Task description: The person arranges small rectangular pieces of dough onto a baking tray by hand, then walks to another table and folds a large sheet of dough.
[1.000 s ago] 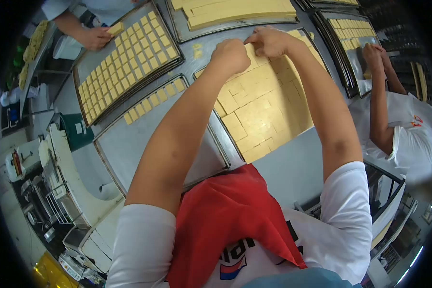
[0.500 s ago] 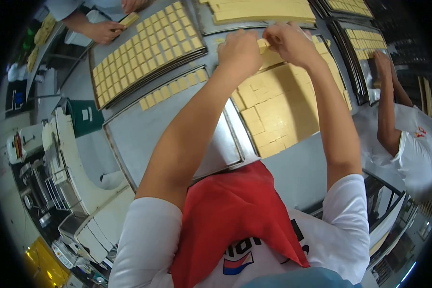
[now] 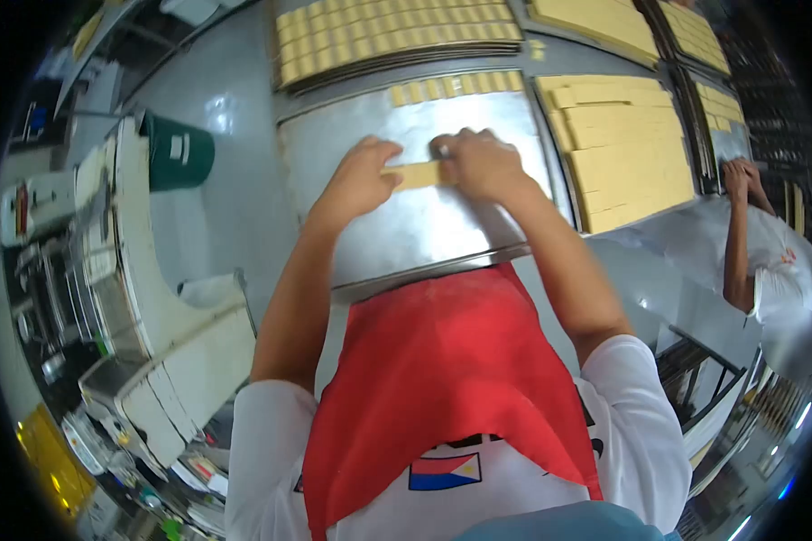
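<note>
Grey bench (image 3: 573,63) spans 12 to 2 o'c., trays set close together; green bin (image 3: 179,153) off at 10 o'c. Metal tray (image 3: 406,230) sits in front of the person, near edge by the red apron (image 3: 442,352) at 6 o'c., w/ a row of small yellow pcs (image 3: 456,86) along its far edge, 12 to 1 o'c. Beyond that, a tray stack topped w/ more yellow pcs (image 3: 397,36). Packed yellow slab (image 3: 618,149) on its own tray, 2 o'c. Co-worker's hands (image 3: 742,178) btwn 2 & 3 o'c., close together.

Yellow strip (image 3: 417,176), prob. dough, is at 12 o'c., over the metal tray btwn both hands, lying crosswise; can't tell if it rests on the metal or just above. L hand (image 3: 365,176) is at its 9 o'c. end, thumb & forefinger apart; blur, so can't tell if they pinch. R hand (image 3: 487,167) is at the 3 o'c. end, fingers clamped on the strip AFAICT.

To do it well, IMO: support both ends equally so it doesn't sag or snap; light pressure, since it looks soft & would dent; keep it level & in line w/ the row; knuckles clear of those pcs.
</note>
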Demonstrator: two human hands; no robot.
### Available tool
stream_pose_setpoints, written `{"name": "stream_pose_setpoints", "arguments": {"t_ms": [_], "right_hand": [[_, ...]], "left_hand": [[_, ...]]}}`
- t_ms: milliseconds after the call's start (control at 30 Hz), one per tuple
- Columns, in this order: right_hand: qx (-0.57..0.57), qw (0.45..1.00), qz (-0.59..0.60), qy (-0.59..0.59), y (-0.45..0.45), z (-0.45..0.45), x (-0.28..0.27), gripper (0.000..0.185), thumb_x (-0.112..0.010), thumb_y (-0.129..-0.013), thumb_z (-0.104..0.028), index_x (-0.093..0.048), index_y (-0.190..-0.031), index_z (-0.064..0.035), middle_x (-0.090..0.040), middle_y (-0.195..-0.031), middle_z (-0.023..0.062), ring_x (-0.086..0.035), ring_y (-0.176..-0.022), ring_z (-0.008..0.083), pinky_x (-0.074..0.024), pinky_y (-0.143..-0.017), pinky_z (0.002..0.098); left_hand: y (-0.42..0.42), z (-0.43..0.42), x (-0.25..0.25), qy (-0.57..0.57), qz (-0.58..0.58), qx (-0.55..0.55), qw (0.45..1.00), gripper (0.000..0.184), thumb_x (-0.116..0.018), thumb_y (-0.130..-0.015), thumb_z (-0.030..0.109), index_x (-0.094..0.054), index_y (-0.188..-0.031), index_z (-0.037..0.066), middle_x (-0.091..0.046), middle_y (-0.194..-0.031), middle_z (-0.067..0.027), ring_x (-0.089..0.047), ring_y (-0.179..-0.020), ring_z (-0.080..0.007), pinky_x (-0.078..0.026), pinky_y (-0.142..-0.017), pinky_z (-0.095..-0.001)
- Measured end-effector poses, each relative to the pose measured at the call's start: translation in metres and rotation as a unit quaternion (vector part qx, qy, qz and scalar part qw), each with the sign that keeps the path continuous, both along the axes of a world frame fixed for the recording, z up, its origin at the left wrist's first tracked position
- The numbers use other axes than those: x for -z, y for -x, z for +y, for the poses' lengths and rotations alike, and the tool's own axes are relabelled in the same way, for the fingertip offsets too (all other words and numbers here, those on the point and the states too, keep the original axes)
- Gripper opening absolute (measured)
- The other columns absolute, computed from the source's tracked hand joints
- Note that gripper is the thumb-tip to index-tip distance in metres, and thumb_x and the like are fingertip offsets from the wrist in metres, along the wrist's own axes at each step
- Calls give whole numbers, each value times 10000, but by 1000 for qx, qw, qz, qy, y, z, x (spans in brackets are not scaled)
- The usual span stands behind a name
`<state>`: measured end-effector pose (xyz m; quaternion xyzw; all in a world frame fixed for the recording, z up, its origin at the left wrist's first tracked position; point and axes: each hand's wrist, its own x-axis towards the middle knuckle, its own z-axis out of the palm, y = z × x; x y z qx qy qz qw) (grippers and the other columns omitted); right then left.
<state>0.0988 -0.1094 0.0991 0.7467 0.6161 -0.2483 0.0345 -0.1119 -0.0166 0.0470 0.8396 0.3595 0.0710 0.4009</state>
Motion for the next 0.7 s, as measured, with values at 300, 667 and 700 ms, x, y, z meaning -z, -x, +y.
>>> {"name": "stream_pose_setpoints", "arguments": {"t_ms": [300,667,700], "right_hand": [[-85,982,-49,-163,70,-5,40,499,-800,-784,-360,-704,-1249,-205,-676,-1193,47,-614,-1174,300,-430,-1024,597],[140,814,523,-210,71,-3,35,190,-757,-917,-183,-744,-1029,-31,-717,-890,58,-640,-815,116,-518,-753,275],[143,813,525,-210,74,0,29,190,-757,-917,-183,-744,-1029,-31,-717,-890,58,-640,-815,116,-518,-753,275]], "left_hand": [[32,-25,-5,-140,45,22,989,483,-831,-791,105,-648,-1224,-6,-535,-1331,-175,-537,-1235,-390,-461,-1089,-434],[58,-18,7,40,-302,-111,946,505,-860,-844,181,-626,-1287,122,-507,-1363,-64,-605,-940,-168,-538,-719,-290],[55,-18,8,42,-298,-110,947,505,-860,-844,181,-626,-1287,122,-507,-1363,-64,-605,-940,-168,-538,-719,-290]]}}
